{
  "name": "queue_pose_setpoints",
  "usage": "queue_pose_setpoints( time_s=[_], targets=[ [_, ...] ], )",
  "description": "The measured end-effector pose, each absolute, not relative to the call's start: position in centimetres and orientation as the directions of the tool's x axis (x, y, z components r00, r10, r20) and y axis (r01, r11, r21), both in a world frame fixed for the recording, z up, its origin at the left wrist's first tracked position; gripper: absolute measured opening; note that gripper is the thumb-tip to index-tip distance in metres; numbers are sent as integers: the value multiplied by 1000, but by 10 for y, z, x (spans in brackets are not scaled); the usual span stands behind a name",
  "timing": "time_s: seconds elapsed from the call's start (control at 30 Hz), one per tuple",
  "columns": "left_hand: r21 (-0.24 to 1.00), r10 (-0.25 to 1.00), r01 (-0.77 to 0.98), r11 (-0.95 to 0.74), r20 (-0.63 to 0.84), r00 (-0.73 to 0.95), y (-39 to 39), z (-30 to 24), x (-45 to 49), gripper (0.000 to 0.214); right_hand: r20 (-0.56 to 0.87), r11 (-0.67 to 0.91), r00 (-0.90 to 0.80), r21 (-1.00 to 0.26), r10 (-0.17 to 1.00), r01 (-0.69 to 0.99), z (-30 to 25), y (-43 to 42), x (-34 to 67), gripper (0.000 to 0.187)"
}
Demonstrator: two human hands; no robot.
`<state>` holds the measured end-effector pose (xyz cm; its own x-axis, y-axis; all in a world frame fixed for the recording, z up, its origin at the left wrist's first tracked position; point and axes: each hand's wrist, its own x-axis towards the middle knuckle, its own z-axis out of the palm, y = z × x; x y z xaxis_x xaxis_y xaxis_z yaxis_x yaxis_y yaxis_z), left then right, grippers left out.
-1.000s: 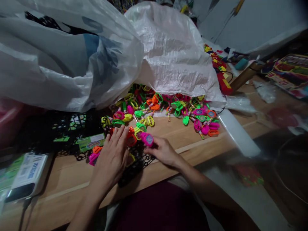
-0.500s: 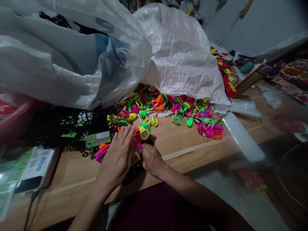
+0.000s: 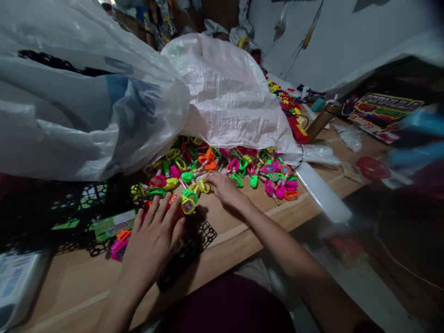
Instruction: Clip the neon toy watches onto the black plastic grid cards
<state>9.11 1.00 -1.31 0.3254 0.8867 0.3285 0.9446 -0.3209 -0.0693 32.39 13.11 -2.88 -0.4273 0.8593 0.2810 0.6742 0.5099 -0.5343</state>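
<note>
A heap of neon plastic toy watches (image 3: 222,166) in pink, green, orange and yellow lies on the wooden table (image 3: 79,286), partly under a white woven sack (image 3: 225,92). My left hand (image 3: 152,240) rests palm down with spread fingers on a few watches at the heap's near edge. A yellow and green toy watch (image 3: 188,205) lies just beyond its fingertips. My right hand (image 3: 224,189) lies over the heap's front, its fingertips touching yellow watches. Neither hand visibly grips anything.
A black plastic mesh sheet (image 3: 189,252) lies under my left hand. A translucent plastic bag (image 3: 86,106) bulges at left, beside a green card (image 3: 113,225). At the back right are red-and-yellow packaged goods (image 3: 287,106) and a printed box (image 3: 383,115).
My right hand has moved forward from the near watches to the front of the heap, and the pink watch it held earlier is no longer in it. The view has tilted up.
</note>
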Motion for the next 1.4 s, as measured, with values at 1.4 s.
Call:
queue_pose_setpoints(
  time_s=[1.4],
  targets=[
    [-46,931,958,-282,229,285,5,-2,95,62,292,599,-653,-738,699,310,-74,50,296,25]
  ],
)
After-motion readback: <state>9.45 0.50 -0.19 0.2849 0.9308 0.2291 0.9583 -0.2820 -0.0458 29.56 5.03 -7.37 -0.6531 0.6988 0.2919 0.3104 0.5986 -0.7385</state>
